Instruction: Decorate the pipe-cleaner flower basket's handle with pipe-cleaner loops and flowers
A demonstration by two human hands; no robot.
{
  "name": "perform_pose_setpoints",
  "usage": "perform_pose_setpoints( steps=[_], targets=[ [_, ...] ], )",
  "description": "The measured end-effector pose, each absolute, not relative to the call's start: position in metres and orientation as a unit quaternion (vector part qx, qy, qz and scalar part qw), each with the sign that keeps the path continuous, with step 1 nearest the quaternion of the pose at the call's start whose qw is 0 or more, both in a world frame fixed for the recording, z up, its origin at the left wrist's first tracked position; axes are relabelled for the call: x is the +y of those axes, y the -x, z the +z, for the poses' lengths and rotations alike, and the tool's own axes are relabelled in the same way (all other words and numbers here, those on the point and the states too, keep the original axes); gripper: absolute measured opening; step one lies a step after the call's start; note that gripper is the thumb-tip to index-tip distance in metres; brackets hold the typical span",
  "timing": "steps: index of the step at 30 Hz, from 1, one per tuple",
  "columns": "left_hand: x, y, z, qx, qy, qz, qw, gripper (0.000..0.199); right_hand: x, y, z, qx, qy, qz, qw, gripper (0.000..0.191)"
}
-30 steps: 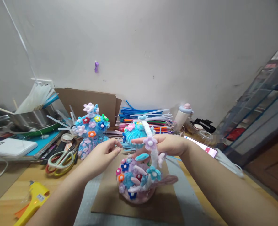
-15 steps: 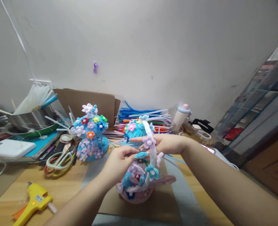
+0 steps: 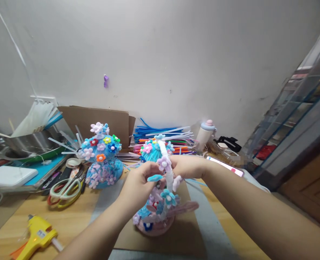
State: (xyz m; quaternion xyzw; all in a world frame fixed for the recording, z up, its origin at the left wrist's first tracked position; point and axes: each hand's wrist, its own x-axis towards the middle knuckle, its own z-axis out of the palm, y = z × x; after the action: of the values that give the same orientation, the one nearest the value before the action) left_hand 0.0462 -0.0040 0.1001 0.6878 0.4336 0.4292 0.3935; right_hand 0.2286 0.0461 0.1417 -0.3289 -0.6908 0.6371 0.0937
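A flower-covered craft piece (image 3: 168,198) with a pink round base and a tall white curved stem stands at the front centre. My left hand (image 3: 139,184) is closed at its upper left, fingertips pressed together beside a light blue petal (image 3: 154,178). Behind the white stem, my right hand (image 3: 187,167) reaches in from the right, its fingertips mostly hidden by the stem and a lilac flower. The two hands nearly meet; what they pinch is too small and covered to make out. Just behind them is a blue domed piece with flowers (image 3: 151,151).
Another blue flowered piece (image 3: 102,155) stands left of centre. Scissors (image 3: 65,191) and a yellow glue gun (image 3: 39,234) lie at the left. Pipe cleaners (image 3: 162,133), a bottle (image 3: 205,135) and a lit phone (image 3: 225,166) are behind and right.
My right hand's index finger, stretched out leftward before, is now drawn in behind the stem. My left hand has closed in nearer the stem. The whole view has shifted slightly.
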Motion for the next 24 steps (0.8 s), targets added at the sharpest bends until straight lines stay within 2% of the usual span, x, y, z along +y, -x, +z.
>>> perform_pose_setpoints(
  steps=[3, 8, 11, 17, 24],
  targets=[
    [-0.009, -0.046, 0.103, 0.396, -0.658, 0.475, 0.43, 0.025, 0.046, -0.229, 0.138, -0.679, 0.374, 0.622, 0.109, 0.029],
    [-0.01, -0.037, 0.121, 0.451, -0.633, 0.508, 0.372, 0.01, 0.043, -0.23, 0.141, -0.68, 0.404, 0.604, 0.095, 0.017],
    [-0.004, -0.033, 0.133, 0.426, -0.656, 0.458, 0.423, 0.022, 0.041, -0.23, 0.144, -0.684, 0.41, 0.597, 0.089, 0.019],
    [0.008, -0.034, 0.143, 0.402, -0.684, 0.308, 0.525, 0.032, 0.044, -0.231, 0.141, -0.695, 0.418, 0.579, 0.089, 0.019],
    [0.018, -0.037, 0.135, 0.299, -0.618, 0.296, 0.664, 0.036, 0.042, -0.227, 0.144, -0.719, 0.439, 0.528, 0.103, 0.012]
  ],
)
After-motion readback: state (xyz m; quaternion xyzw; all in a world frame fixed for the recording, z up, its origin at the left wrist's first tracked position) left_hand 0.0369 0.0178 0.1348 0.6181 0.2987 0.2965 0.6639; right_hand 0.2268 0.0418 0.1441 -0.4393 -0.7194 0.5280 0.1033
